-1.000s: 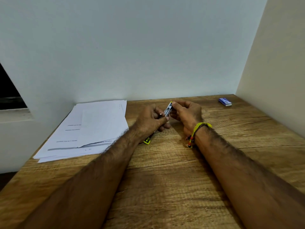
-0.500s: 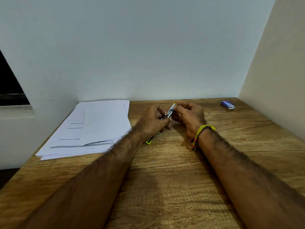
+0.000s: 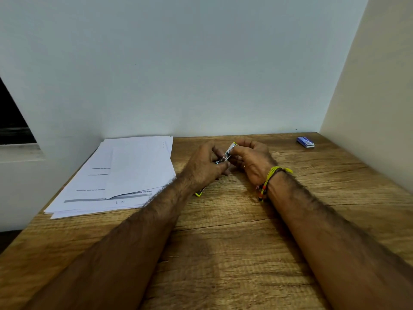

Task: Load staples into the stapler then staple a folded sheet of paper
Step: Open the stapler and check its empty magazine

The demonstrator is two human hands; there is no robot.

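left hand (image 3: 204,163) + right hand (image 3: 251,161): both pinching stapler (image 3: 226,154), frame centre | paper stack (image 3: 125,173): bench (image 3: 223,253) left | staple box (image 3: 305,142): upper right

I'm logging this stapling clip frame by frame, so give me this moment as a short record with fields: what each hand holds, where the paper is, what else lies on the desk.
left hand: left hand grips the small black and yellow stapler, its rear tip showing below the wrist
right hand: right hand pinches the stapler's upper end
staples: whether any are loaded cannot be told
paper: stack of white printed sheets lying flat at the left of the desk
other: small blue box at the far right
surface: brown wood-grain desk
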